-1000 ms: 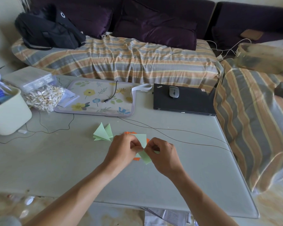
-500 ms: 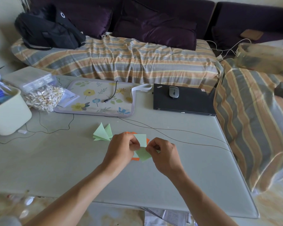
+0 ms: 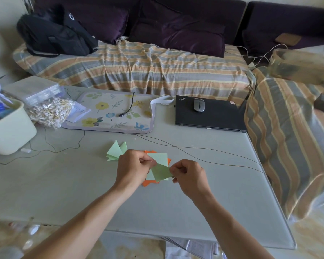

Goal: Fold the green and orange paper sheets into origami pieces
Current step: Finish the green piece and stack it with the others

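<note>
Grey table (image 3: 64, 184), both hands (image 3: 135, 169) pinching green sheet (image 3: 162, 172)

Both bare forearms enter from the near edge and converge toward the centre. Left hand (image 3: 134, 168): back of the hand upward, fingers curled, thumb and fingertips closed in a pinch. Right hand (image 3: 190, 174): knuckles facing left, fingers curled, pinching likewise. The two grips lie near each other, wrists slightly raised.
</note>
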A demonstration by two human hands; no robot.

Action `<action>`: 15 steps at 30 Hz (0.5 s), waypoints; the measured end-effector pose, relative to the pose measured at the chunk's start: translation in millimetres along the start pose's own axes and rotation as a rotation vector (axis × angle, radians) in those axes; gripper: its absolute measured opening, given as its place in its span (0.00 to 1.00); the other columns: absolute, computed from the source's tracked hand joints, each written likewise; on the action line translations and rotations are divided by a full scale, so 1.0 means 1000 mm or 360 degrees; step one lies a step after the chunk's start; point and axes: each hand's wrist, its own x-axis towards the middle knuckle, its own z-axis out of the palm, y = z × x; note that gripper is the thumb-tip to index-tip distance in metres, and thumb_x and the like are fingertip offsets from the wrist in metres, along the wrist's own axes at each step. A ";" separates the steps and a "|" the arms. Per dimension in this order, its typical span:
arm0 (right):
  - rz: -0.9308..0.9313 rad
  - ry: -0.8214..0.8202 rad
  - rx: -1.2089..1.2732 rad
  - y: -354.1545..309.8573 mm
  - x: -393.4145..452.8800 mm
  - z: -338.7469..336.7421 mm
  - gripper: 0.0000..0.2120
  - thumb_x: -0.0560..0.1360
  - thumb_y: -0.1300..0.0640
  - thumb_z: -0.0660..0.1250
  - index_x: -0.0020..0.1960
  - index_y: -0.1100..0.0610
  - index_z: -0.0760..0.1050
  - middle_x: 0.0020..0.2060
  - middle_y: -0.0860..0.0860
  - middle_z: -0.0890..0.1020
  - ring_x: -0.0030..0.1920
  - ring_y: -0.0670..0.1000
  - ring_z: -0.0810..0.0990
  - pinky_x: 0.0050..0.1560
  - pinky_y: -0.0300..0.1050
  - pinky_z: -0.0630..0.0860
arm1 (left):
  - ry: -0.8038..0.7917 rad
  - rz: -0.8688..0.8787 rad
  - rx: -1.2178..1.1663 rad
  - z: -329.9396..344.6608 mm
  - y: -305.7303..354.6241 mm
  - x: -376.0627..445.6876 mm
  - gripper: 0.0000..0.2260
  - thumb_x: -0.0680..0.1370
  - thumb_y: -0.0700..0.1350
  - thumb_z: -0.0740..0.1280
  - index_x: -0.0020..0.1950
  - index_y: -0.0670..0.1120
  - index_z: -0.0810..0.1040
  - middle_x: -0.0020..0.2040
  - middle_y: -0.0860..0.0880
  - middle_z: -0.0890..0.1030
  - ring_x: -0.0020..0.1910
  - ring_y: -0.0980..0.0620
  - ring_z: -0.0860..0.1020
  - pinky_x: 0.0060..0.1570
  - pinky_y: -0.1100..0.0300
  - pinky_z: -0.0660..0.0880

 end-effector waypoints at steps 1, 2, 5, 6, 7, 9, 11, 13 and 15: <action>0.0008 0.0007 -0.0005 0.001 0.000 0.000 0.06 0.76 0.61 0.68 0.40 0.57 0.81 0.33 0.52 0.85 0.32 0.47 0.83 0.27 0.29 0.68 | -0.0011 -0.0001 0.0002 0.000 0.000 0.000 0.04 0.74 0.42 0.76 0.39 0.47 0.87 0.30 0.51 0.84 0.27 0.62 0.79 0.27 0.74 0.69; 0.0007 0.0010 -0.0017 0.002 0.001 0.000 0.07 0.76 0.62 0.68 0.40 0.58 0.81 0.33 0.52 0.85 0.32 0.48 0.83 0.27 0.29 0.68 | -0.0031 -0.0006 0.0004 0.000 -0.001 0.000 0.05 0.75 0.41 0.75 0.40 0.46 0.87 0.30 0.50 0.84 0.27 0.62 0.79 0.27 0.74 0.69; -0.0024 -0.0004 -0.0061 0.002 0.001 0.002 0.06 0.75 0.63 0.67 0.40 0.58 0.81 0.33 0.53 0.85 0.32 0.49 0.83 0.26 0.30 0.69 | -0.0024 -0.0008 0.0057 0.001 -0.004 0.000 0.06 0.77 0.41 0.73 0.41 0.47 0.87 0.32 0.50 0.85 0.32 0.58 0.83 0.30 0.71 0.72; -0.0034 -0.0010 -0.0074 0.001 0.001 0.003 0.06 0.75 0.63 0.67 0.40 0.58 0.80 0.33 0.53 0.85 0.32 0.50 0.83 0.27 0.30 0.69 | 0.0010 -0.0007 0.0081 0.002 -0.004 0.000 0.06 0.77 0.42 0.73 0.41 0.47 0.87 0.32 0.50 0.85 0.34 0.55 0.84 0.32 0.68 0.72; -0.0038 -0.0014 -0.0079 0.001 0.001 0.003 0.06 0.75 0.63 0.67 0.40 0.59 0.80 0.33 0.53 0.85 0.32 0.50 0.83 0.27 0.31 0.70 | 0.0044 -0.0002 0.0094 0.002 -0.005 0.001 0.06 0.77 0.42 0.73 0.41 0.47 0.87 0.32 0.50 0.84 0.35 0.53 0.84 0.33 0.66 0.73; -0.0032 -0.0015 -0.0055 0.001 0.002 0.003 0.06 0.76 0.62 0.66 0.41 0.58 0.80 0.34 0.53 0.85 0.32 0.49 0.83 0.27 0.31 0.70 | 0.0079 -0.0006 0.0048 0.003 -0.004 0.003 0.04 0.76 0.43 0.74 0.42 0.47 0.87 0.33 0.52 0.85 0.36 0.54 0.84 0.35 0.67 0.73; -0.0005 -0.0016 -0.0005 0.001 0.003 0.002 0.06 0.77 0.61 0.66 0.42 0.56 0.80 0.34 0.51 0.85 0.31 0.46 0.82 0.27 0.31 0.70 | 0.0007 -0.0091 -0.0169 0.003 -0.003 0.004 0.02 0.75 0.44 0.76 0.44 0.46 0.87 0.37 0.51 0.86 0.38 0.55 0.85 0.40 0.65 0.77; 0.0022 -0.0043 0.0066 0.002 0.004 0.002 0.07 0.77 0.60 0.66 0.43 0.53 0.80 0.33 0.50 0.85 0.31 0.45 0.81 0.32 0.37 0.74 | -0.0170 -0.0292 -0.0477 0.002 -0.002 0.003 0.05 0.75 0.44 0.76 0.46 0.43 0.86 0.42 0.46 0.88 0.40 0.52 0.86 0.38 0.63 0.79; 0.0021 -0.0097 0.0117 0.003 0.004 0.004 0.07 0.77 0.59 0.66 0.42 0.51 0.79 0.33 0.50 0.85 0.34 0.48 0.83 0.39 0.46 0.79 | -0.0273 -0.0387 -0.0607 0.002 -0.002 0.000 0.06 0.76 0.42 0.75 0.45 0.40 0.85 0.45 0.42 0.87 0.39 0.49 0.86 0.34 0.62 0.80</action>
